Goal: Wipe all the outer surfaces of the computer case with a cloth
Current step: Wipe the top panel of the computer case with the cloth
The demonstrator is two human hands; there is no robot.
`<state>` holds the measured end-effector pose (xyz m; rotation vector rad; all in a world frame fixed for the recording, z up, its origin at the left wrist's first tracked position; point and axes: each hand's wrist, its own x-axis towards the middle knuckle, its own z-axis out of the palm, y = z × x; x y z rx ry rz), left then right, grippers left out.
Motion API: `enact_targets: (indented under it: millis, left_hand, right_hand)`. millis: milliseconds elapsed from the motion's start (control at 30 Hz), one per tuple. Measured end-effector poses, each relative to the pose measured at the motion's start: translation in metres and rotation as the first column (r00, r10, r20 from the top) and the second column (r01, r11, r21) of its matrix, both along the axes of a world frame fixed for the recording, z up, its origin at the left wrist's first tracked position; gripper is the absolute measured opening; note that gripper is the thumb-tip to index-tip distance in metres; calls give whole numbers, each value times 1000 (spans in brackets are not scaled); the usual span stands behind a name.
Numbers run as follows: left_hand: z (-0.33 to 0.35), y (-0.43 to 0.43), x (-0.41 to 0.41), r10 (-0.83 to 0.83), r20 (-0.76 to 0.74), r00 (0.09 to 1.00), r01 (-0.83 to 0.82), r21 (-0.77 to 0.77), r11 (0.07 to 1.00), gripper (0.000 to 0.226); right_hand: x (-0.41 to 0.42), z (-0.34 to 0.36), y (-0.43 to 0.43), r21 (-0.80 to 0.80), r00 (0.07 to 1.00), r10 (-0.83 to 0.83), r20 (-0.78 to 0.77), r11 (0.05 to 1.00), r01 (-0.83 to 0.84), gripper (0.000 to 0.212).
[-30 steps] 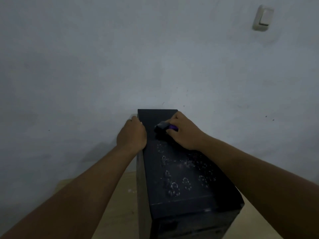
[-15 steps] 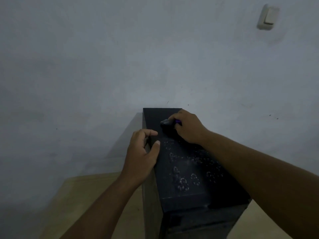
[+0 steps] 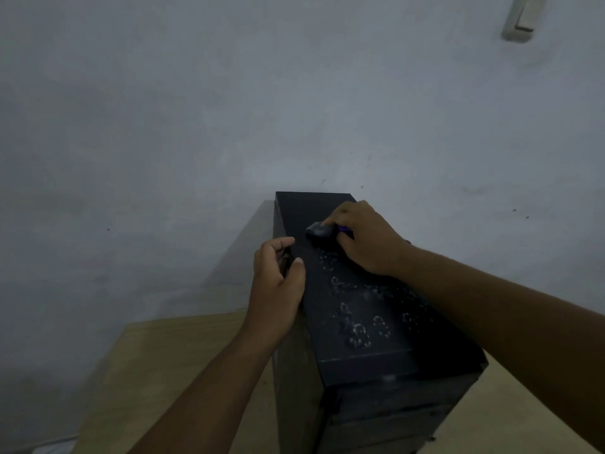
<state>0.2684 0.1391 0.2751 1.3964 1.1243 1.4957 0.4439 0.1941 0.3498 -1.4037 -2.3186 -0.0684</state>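
A black computer case (image 3: 360, 322) stands upright on a wooden table, its top panel marked with pale ring-shaped smudges. My right hand (image 3: 366, 237) grips a small bunched cloth (image 3: 319, 231), grey with a purple part, and presses it on the far part of the top panel. My left hand (image 3: 276, 290) rests at the case's upper left edge, thumb on the top panel and fingers curled beside the left side; whether they clasp the edge is unclear.
The wooden table (image 3: 170, 365) reaches to the left and right of the case. A grey wall (image 3: 229, 109) rises right behind it, with a light switch (image 3: 522, 18) at the upper right.
My left hand has slid back from the far left corner of the case to midway along its left edge. My right hand has kept the cloth on the far part of the top.
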Motion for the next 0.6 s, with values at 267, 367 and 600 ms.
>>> enact_targets:
  millis: [267,367,600]
  left_hand:
    - [-1,1,-4,-17,-67,998,17,2,1000,23]
    - [-1,-1,-4,-8,-77,997,9,15,1000,23]
    - [2,-2,-4,-20,-56,998,20,10,1000,26]
  right_hand:
    - [-3,10,-4,-204,983,-5,-182,978,-33,34]
    - [5,11,-13,-323,940,-56,-337,945,-59,38]
    - [-3,22,-16,-395,891,-86,-447,912,-110,39]
